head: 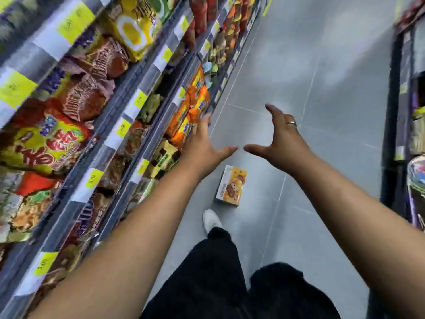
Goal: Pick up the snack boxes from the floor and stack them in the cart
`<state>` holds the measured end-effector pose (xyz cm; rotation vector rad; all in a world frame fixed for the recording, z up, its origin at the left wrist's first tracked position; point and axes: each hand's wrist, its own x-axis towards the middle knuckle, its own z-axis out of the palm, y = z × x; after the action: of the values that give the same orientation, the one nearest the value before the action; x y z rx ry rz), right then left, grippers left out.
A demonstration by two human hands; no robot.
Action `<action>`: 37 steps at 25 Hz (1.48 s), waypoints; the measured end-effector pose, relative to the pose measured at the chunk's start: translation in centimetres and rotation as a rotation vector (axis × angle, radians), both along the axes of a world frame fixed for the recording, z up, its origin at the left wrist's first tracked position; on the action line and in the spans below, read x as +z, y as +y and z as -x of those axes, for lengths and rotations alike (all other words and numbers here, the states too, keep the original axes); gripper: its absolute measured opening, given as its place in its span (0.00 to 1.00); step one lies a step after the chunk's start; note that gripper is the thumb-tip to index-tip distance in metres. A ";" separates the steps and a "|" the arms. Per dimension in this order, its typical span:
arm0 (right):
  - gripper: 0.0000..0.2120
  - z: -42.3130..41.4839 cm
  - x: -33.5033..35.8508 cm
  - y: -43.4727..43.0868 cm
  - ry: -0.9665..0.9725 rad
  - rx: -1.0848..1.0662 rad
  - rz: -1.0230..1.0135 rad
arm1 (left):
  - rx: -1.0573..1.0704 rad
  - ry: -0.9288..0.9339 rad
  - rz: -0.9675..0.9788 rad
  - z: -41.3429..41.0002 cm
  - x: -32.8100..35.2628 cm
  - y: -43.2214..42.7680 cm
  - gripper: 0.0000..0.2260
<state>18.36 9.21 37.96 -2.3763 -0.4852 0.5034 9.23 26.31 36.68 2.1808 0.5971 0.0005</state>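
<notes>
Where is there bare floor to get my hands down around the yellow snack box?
Bare grey tiled floor lies right of the yellow cardboard snack box, out to the dark shelf unit, and beyond it up the aisle. Left is tighter: packed snack shelves run close, and a white shoe stands just before the box.

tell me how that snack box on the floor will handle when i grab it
The snack box looks like printed card with flat faces, so probably stiff and unlikely to roll. Lying flat on the smooth floor, it would likely slide if pushed.
</notes>
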 end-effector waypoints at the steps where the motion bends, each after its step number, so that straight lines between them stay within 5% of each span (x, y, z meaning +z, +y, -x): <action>1: 0.48 -1.4 -2.7 1.3 0.036 -0.014 0.026 | -0.010 0.048 0.014 -1.8 -2.6 0.9 0.43; 10: 0.47 -9.3 -33.2 5.7 0.397 -0.174 0.168 | 0.104 0.424 0.125 -9.0 -32.9 5.2 0.44; 18: 0.45 -11.5 -61.6 5.8 0.498 -0.110 0.348 | 0.145 0.694 0.264 -7.5 -60.5 4.3 0.43; 23: 0.46 -12.3 -72.4 5.0 0.520 -0.115 0.389 | 0.195 0.856 0.391 -5.8 -70.4 2.3 0.44; 29: 0.44 -12.4 -75.2 5.4 0.550 -0.219 0.307 | 0.503 0.758 0.616 -6.6 -73.1 0.3 0.20; 37: 0.40 -15.8 -60.2 2.7 0.433 -0.436 0.132 | 0.328 0.640 0.492 -11.7 -59.6 0.3 0.19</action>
<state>34.16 11.93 -22.28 -2.3059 0.2617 0.8306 20.91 26.57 -22.90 1.5621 1.1687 -0.6224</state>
